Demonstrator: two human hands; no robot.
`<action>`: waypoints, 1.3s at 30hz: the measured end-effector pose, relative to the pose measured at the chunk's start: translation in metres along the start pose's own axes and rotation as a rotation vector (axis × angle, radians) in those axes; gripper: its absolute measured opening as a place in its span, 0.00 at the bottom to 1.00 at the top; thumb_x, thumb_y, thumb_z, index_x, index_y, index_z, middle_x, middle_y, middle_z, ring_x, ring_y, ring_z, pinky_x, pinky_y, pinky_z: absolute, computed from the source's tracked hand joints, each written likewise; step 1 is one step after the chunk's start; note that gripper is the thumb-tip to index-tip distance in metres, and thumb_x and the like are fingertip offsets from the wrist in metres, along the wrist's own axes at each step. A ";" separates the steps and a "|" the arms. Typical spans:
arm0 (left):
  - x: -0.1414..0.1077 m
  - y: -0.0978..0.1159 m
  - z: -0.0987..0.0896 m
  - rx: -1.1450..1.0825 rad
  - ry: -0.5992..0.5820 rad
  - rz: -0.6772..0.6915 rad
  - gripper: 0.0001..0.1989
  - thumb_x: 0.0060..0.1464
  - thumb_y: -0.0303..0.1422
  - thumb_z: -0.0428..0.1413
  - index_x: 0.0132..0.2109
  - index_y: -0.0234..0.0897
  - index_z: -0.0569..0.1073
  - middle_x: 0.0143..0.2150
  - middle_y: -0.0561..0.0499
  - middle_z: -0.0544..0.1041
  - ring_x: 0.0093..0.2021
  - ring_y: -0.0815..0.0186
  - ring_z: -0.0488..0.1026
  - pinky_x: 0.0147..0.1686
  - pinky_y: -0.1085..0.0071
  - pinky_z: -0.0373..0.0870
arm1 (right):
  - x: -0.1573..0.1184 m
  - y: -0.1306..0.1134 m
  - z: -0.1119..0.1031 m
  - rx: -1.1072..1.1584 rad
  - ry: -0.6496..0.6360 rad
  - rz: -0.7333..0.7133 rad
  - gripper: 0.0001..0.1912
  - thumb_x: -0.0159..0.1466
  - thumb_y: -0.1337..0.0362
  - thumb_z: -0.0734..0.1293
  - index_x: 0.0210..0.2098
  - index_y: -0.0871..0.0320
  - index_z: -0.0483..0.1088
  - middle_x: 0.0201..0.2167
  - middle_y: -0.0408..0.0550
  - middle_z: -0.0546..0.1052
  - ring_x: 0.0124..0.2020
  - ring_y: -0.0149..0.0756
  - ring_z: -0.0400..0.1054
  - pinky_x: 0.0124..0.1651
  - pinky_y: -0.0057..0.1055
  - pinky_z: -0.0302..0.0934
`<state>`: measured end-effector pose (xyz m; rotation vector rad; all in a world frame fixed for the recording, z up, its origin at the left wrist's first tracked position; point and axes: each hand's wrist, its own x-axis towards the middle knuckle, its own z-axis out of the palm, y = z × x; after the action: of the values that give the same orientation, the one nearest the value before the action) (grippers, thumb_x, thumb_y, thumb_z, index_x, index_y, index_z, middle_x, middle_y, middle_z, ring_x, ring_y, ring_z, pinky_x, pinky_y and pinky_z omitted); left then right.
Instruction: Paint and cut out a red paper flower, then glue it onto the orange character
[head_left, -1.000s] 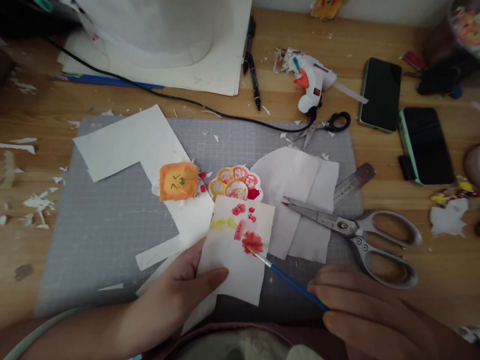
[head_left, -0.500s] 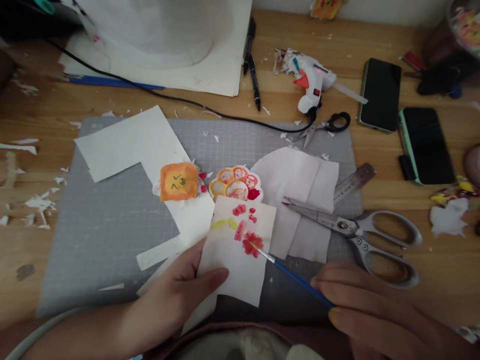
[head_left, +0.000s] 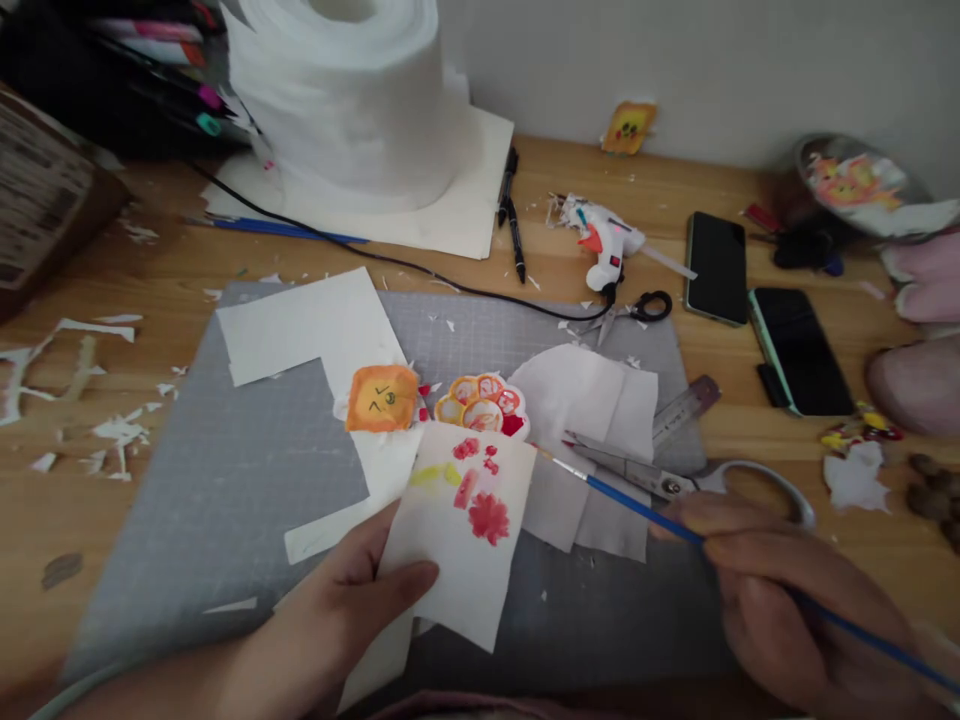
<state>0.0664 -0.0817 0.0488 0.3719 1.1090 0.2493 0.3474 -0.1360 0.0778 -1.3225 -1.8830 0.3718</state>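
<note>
Between its thumb and fingers, my left hand (head_left: 349, 590) grips a white paper piece (head_left: 450, 550) painted with red flower shapes and a yellow-green stroke. My right hand (head_left: 780, 590) pinches a blue paintbrush (head_left: 637, 508), its tip near the paper's upper right corner. Just behind the paper lies a small flower-shaped palette (head_left: 484, 405) with orange, yellow and red paint. An orange square piece with a drawn face (head_left: 382, 398) sits left of the palette. Large scissors (head_left: 667, 484) are partly hidden behind my right hand.
White paper sheets (head_left: 577, 390) lie on the grey cutting mat (head_left: 195, 500). Farther back are a glue gun (head_left: 611, 250), small scissors (head_left: 649, 306), two phones (head_left: 716, 265), black pens (head_left: 516, 240) and a big white roll (head_left: 352, 110). Paper scraps (head_left: 124, 430) lie at the left.
The brush tip has lifted off the red flower and moved up and right, with my right hand also higher. The view has tilted up, showing more of the wall and roll.
</note>
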 end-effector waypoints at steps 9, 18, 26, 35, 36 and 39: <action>-0.012 -0.005 -0.026 -0.110 0.201 -0.073 0.26 0.38 0.41 0.70 0.46 0.45 0.74 0.28 0.54 0.82 0.25 0.59 0.78 0.24 0.69 0.74 | 0.049 0.009 0.037 0.034 -0.176 -0.138 0.12 0.62 0.74 0.59 0.42 0.57 0.69 0.36 0.48 0.80 0.40 0.33 0.77 0.44 0.27 0.73; -0.002 -0.026 -0.043 -0.177 0.255 0.008 0.30 0.33 0.46 0.70 0.45 0.48 0.71 0.22 0.57 0.79 0.19 0.57 0.75 0.18 0.66 0.73 | 0.071 0.009 0.045 0.036 -0.295 -0.171 0.12 0.62 0.75 0.58 0.41 0.55 0.67 0.33 0.47 0.79 0.37 0.33 0.77 0.41 0.26 0.73; -0.009 -0.019 -0.038 -0.132 0.314 -0.045 0.30 0.33 0.47 0.70 0.44 0.47 0.71 0.23 0.56 0.80 0.22 0.55 0.77 0.21 0.67 0.74 | 0.076 0.007 0.047 0.040 -0.282 -0.144 0.11 0.62 0.75 0.59 0.40 0.56 0.67 0.33 0.47 0.78 0.38 0.32 0.76 0.42 0.25 0.72; -0.004 -0.024 -0.043 -0.181 0.177 0.023 0.28 0.36 0.45 0.70 0.46 0.47 0.73 0.19 0.58 0.77 0.21 0.56 0.77 0.17 0.69 0.70 | 0.088 0.002 0.044 0.031 -0.348 -0.135 0.11 0.62 0.75 0.58 0.40 0.55 0.64 0.32 0.45 0.76 0.38 0.33 0.74 0.41 0.25 0.70; -0.006 -0.023 -0.042 -0.179 0.195 0.014 0.29 0.36 0.44 0.70 0.47 0.47 0.73 0.19 0.58 0.78 0.22 0.56 0.77 0.17 0.69 0.71 | 0.090 0.001 0.044 0.035 -0.370 -0.141 0.11 0.62 0.75 0.58 0.40 0.55 0.64 0.31 0.45 0.75 0.36 0.33 0.74 0.39 0.26 0.70; -0.012 -0.014 -0.036 -0.144 0.332 -0.060 0.27 0.35 0.40 0.72 0.45 0.45 0.74 0.22 0.56 0.80 0.22 0.57 0.78 0.18 0.70 0.73 | 0.097 -0.001 0.042 0.020 -0.406 -0.155 0.11 0.61 0.75 0.58 0.38 0.54 0.63 0.29 0.44 0.75 0.33 0.35 0.73 0.34 0.27 0.70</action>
<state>0.0291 -0.0931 0.0394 0.1705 1.4171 0.3441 0.3017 -0.0419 0.0932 -1.1384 -2.2931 0.6117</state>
